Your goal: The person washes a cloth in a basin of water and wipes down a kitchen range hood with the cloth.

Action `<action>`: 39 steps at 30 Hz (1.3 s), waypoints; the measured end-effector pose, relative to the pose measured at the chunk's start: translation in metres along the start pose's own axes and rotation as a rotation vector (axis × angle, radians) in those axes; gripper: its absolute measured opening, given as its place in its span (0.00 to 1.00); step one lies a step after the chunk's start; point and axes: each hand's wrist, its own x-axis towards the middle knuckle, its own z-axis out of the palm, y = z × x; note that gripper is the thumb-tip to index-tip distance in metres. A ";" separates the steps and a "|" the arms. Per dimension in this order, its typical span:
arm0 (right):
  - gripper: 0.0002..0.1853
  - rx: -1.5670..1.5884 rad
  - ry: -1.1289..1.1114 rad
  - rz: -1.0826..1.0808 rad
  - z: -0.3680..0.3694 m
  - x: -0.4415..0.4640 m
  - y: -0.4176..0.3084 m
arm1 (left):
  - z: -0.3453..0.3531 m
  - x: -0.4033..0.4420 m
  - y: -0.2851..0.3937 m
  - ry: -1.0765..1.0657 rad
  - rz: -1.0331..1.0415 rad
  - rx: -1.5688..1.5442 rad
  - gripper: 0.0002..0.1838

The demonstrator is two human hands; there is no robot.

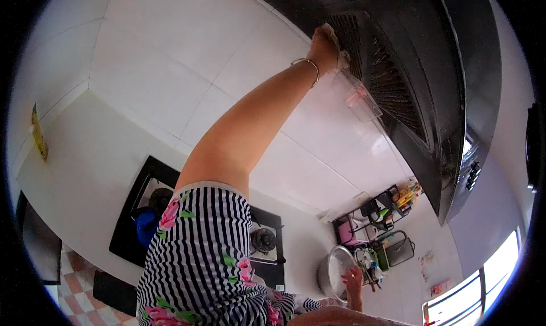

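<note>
My left hand (325, 50), a bracelet at its wrist, reaches up to the underside of the black range hood (421, 59). Its fingers are closed on a pale, whitish cloth (343, 59), pressed near the hood's dark slotted grille (392, 81). Beside this hand, a clear plastic oil cup (363, 101) hangs under the hood's edge. Lower right, my right hand (354, 280) appears in front of a metal basin (336, 272) with whitish contents. Its fingers look apart; whether they touch the rim I cannot tell.
A black gas stove (264, 241) sits on the white counter (96, 138), partly behind my striped sleeve; a blue object (147, 228) is on its left side. A black rack (369, 212) with kitchen items stands by the wall. A window (475, 289) is at lower right.
</note>
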 end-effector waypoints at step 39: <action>0.25 -0.128 -0.027 -0.073 0.020 0.005 -0.016 | -0.130 -0.008 0.058 0.069 -0.851 -1.290 0.18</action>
